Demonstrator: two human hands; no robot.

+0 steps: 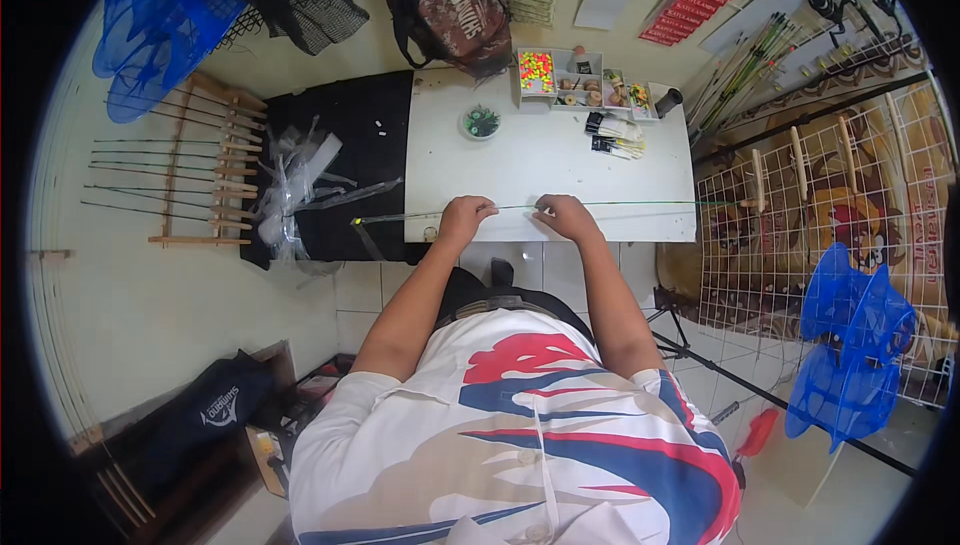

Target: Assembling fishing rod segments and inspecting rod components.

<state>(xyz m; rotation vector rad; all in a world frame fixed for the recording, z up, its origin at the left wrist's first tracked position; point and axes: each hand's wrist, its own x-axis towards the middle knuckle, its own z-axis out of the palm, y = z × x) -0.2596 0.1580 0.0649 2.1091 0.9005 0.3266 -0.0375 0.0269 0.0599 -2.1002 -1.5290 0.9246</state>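
Note:
A thin, dark fishing rod [640, 203] lies crosswise above the front edge of the white table, its left part over the black cloth. My left hand [467, 217] pinches it between thumb and fingertips. A short distance to the right, my right hand [566, 216] has its fingers curled and closed on the same rod. A bright yellow piece [357, 221] is at the left end of this line. Any small part or thread between the fingertips is too fine to make out. A small ring [430, 234] rests near the table's left front corner.
Beyond my hands, the white table [450, 170] bears a bowl of green pieces [481, 122], a compartment tray [569, 103] and black-and-white packets [616, 134]. Left are clear plastic wrap [290, 190] and a wooden rack with thin rods [235, 170]. A wire grid [780, 275] stands right.

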